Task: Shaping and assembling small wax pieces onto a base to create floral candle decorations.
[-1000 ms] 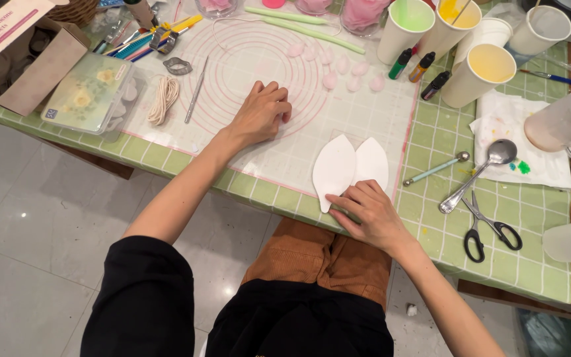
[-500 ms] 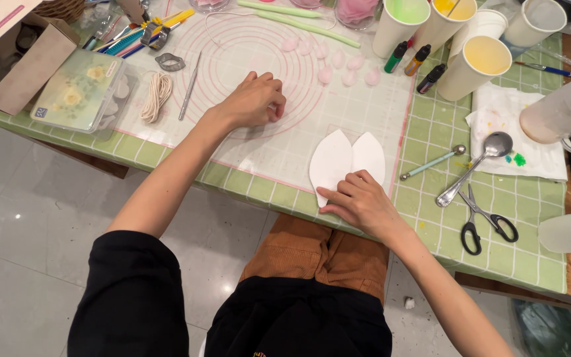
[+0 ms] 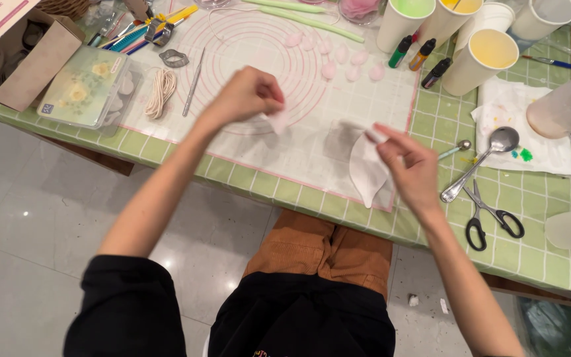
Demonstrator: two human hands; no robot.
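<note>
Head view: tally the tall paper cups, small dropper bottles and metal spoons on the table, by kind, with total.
Tall paper cups: 5, e.g. yellow-filled one
Small dark-capped dropper bottles: 3, e.g. green one
Metal spoons: 2, large and small
Total: 10

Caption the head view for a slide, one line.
Right hand lifts a white petal-shaped piece off the ringed work mat; left hand pinches a small white scrap.

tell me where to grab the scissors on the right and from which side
Take the scissors by the black loop handles, coming from the near table edge. They lie flat with the handles toward the person and the blades pointing away toward the spoon, so the handles are the free, safe end.
</note>
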